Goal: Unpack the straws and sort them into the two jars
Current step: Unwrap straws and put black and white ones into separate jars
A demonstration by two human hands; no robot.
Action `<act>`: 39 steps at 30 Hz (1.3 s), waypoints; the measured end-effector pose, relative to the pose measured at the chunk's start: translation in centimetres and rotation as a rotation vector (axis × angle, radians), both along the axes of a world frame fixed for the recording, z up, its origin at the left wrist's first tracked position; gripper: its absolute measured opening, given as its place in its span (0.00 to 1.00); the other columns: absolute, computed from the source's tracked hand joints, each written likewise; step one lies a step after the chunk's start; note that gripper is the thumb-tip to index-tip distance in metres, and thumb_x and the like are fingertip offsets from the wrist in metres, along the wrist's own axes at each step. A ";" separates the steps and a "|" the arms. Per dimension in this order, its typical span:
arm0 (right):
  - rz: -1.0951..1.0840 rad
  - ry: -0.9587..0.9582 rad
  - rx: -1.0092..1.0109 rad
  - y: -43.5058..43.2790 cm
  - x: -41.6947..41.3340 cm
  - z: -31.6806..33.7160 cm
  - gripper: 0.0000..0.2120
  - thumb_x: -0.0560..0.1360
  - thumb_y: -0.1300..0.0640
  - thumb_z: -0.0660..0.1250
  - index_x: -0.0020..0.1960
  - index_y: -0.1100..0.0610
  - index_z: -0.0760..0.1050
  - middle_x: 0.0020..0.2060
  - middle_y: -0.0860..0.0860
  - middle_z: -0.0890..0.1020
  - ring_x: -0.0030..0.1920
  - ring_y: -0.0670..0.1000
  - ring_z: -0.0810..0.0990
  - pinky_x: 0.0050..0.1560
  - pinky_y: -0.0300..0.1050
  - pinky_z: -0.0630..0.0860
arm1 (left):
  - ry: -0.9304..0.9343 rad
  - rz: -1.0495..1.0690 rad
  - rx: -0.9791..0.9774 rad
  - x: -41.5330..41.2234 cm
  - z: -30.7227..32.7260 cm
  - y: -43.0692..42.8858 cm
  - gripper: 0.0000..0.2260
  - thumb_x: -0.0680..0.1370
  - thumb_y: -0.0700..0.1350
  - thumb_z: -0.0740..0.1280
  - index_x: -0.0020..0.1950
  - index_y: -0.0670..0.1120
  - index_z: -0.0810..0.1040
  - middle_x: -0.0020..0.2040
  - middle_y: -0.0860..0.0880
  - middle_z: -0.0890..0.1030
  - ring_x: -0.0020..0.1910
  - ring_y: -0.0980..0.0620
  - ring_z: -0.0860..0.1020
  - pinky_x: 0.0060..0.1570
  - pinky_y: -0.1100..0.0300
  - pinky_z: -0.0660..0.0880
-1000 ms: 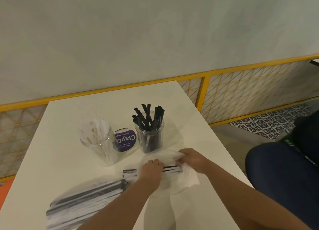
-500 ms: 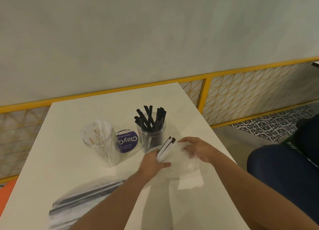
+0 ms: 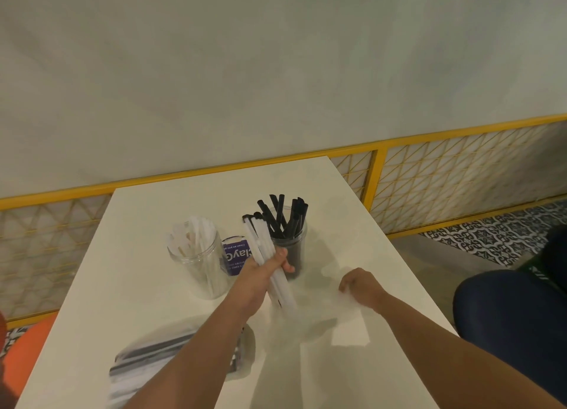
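My left hand [image 3: 264,270] grips the unpacked straws [image 3: 259,240] beside the black jar [image 3: 297,252], my right hand [image 3: 359,286] holds the wrapper [image 3: 349,327]; next, I reckon, sorting them by colour.

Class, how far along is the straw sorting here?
Done: the black-straw jar and white-straw jar are partly filled. In hand: the left hand grips a straw bundle; the right hand holds a clear wrapper. Left: another straw pack lies on the table.
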State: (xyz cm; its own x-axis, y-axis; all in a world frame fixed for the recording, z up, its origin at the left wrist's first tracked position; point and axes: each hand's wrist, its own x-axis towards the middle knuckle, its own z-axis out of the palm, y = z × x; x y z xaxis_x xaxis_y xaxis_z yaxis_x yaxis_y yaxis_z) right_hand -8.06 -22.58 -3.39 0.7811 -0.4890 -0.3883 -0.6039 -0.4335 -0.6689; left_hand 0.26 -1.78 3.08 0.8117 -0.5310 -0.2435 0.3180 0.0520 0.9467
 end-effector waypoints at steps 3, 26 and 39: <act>0.022 0.056 -0.068 0.3 -0.3 -0.1 0.23 0.73 0.74 0.51 0.29 0.56 0.74 0.37 0.47 0.72 0.37 0.46 0.73 0.28 0.26 0.67 | -0.012 0.037 -0.108 0.8 1.5 0.8 0.11 0.78 0.43 0.65 0.35 0.46 0.74 0.29 0.50 0.75 0.33 0.52 0.76 0.45 0.55 0.73; 0.414 -0.341 -0.089 12.5 7.1 15.8 0.13 0.74 0.47 0.66 0.40 0.57 0.72 0.35 0.51 0.75 0.37 0.48 0.74 0.38 0.37 0.70 | -0.141 -0.030 -0.063 1.2 4.0 2.9 0.05 0.79 0.37 0.62 0.44 0.41 0.75 0.27 0.49 0.74 0.25 0.54 0.72 0.30 0.63 0.73; 0.362 -0.267 0.089 14.0 8.7 15.1 0.10 0.79 0.56 0.55 0.49 0.62 0.69 0.30 0.53 0.73 0.27 0.49 0.72 0.34 0.42 0.72 | -0.099 -0.008 -0.081 1.6 4.2 4.9 0.11 0.81 0.46 0.59 0.50 0.39 0.76 0.36 0.43 0.78 0.30 0.51 0.75 0.34 0.61 0.76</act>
